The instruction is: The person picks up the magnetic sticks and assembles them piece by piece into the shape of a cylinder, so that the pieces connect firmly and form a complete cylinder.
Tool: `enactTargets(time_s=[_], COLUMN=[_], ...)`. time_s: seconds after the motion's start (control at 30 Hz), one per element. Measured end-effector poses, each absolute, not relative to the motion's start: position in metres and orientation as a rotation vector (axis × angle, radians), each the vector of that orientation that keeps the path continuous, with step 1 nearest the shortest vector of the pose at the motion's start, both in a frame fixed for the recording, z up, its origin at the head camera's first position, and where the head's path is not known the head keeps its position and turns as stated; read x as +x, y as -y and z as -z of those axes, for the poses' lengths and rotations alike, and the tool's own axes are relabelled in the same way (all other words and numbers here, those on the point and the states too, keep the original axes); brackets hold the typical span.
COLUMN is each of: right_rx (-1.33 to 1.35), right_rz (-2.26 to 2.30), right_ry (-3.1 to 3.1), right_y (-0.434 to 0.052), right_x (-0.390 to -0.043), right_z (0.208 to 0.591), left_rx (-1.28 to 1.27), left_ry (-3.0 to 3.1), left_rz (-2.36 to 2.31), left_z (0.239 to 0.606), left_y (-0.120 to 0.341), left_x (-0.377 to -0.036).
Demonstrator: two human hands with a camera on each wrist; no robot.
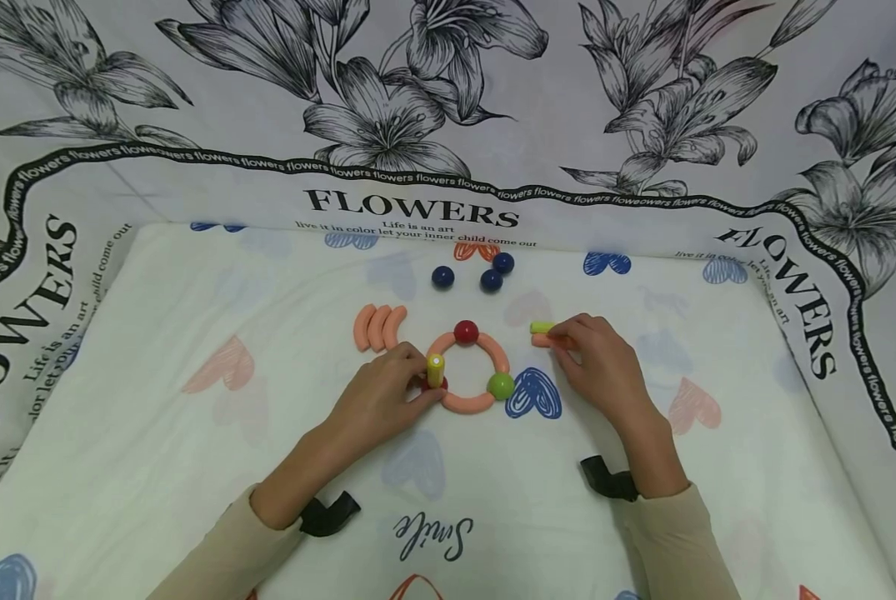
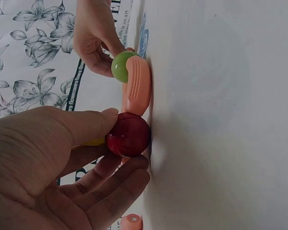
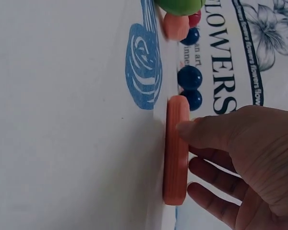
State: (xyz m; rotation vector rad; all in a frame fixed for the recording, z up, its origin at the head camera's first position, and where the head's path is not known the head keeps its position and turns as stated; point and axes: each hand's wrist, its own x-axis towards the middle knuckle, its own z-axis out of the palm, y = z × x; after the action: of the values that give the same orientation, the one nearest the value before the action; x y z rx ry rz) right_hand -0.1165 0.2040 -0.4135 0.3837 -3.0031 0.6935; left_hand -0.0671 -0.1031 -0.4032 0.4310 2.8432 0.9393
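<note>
Both hands are down on the white cloth (image 1: 192, 333) with the printed hearts. Her left hand (image 1: 382, 398) is curled around a short yellow stick (image 1: 436, 369) that stands upright on a dark red ball (image 2: 128, 134); the left wrist view shows the thumb and fingers closed on either side of that ball, with the yellow stick only just peeking out behind the thumb. That ball sits at the lower left corner of a ring (image 1: 468, 372) made of curved orange pieces, with another red ball (image 1: 466, 332) at the top and a green ball (image 1: 501, 385) at the lower right.

Off to the right of the ring, the right hand (image 1: 599, 367) has its thumb and fingertips pinching a straight orange stick (image 3: 176, 149) that lies flat on the cloth. Another yellow stick (image 1: 542, 327) lies just above it, touching or nearly so; I cannot tell which.

Three curved orange pieces (image 1: 378, 327) lie side by side to the left of the ring, near the left hand. Three dark blue balls (image 1: 474, 274) sit in a loose cluster above the ring. Behind the white cloth is a sheet printed with black flowers (image 1: 448, 108).
</note>
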Motion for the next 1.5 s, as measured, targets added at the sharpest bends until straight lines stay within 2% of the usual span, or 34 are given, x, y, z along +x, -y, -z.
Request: enactTargets(time_s=[0.3, 1.0, 1.27, 1.5], right_rx=[0.35, 0.452, 0.61, 0.603], right_rz=[-0.654, -0.66, -0.928, -1.237], right_ry=[3.063, 2.939, 2.697, 2.63], right_y=[-0.2, -0.19, -0.163, -0.137], right_x=[-0.115, -0.115, -0.123, -0.127], right_z=[0.415, 0.408, 0.39, 0.376], left_rx=[0.435, 0.416, 0.417, 0.387], left_ry=[-2.835, -2.834, -2.832, -2.793], left_rz=[-0.955, -0.981, -0.977, -0.975], left_z=[0.403, 0.405, 0.404, 0.402], left_y=[0.104, 0.103, 0.103, 0.104], left_x=[-0.068, -0.067, -0.072, -0.066])
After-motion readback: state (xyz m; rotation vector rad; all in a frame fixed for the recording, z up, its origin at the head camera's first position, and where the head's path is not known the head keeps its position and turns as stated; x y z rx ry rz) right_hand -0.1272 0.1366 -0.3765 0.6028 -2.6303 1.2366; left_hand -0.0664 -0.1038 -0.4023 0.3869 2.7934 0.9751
